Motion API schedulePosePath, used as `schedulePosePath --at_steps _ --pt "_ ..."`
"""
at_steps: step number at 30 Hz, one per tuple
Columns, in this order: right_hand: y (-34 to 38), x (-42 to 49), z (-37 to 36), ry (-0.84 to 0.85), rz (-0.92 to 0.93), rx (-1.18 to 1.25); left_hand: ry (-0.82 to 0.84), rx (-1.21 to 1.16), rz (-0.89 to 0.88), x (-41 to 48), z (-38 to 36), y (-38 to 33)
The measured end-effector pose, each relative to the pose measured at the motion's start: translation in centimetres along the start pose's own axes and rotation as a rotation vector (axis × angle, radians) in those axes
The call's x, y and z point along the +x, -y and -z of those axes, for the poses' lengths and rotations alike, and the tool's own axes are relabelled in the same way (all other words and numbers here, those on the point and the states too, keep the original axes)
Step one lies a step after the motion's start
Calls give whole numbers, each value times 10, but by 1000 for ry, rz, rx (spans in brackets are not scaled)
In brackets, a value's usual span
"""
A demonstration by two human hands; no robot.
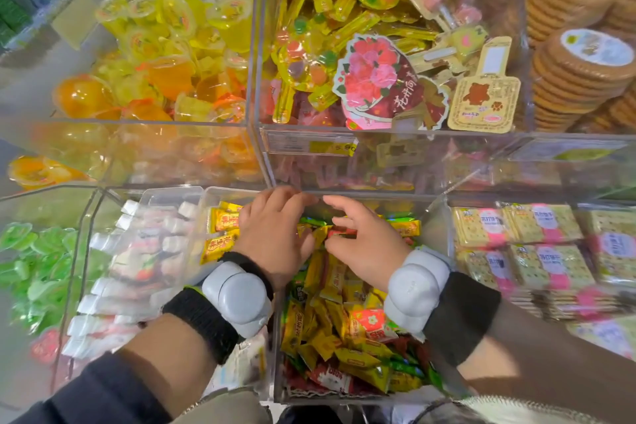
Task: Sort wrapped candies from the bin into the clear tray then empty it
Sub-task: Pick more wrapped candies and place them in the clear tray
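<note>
Both palm-down: left hand (272, 234), right hand (370, 246)

The bin (327, 398) holds wrapped candies (344, 337); yellow ones (223, 221) lie in the clear tray (175, 192).

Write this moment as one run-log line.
stage: sorting | left hand: where bin meets clear tray | right hand: spread on candies | tray: some yellow candies
</note>
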State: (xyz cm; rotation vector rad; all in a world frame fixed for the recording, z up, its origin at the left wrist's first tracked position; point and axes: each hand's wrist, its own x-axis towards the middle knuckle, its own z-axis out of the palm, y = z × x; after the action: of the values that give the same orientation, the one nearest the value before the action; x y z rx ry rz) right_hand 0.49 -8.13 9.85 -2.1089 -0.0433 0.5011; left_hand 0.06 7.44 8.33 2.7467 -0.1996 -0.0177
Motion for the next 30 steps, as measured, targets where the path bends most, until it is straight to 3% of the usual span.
schedulePosePath --at_steps 17,30 --pt "-53 -19 41 -107 -110 100 109 -8 -48 13 -30 -53" --pt "-101 -30 51 -130 -255 64 333 19 -62 5 -62 -72"
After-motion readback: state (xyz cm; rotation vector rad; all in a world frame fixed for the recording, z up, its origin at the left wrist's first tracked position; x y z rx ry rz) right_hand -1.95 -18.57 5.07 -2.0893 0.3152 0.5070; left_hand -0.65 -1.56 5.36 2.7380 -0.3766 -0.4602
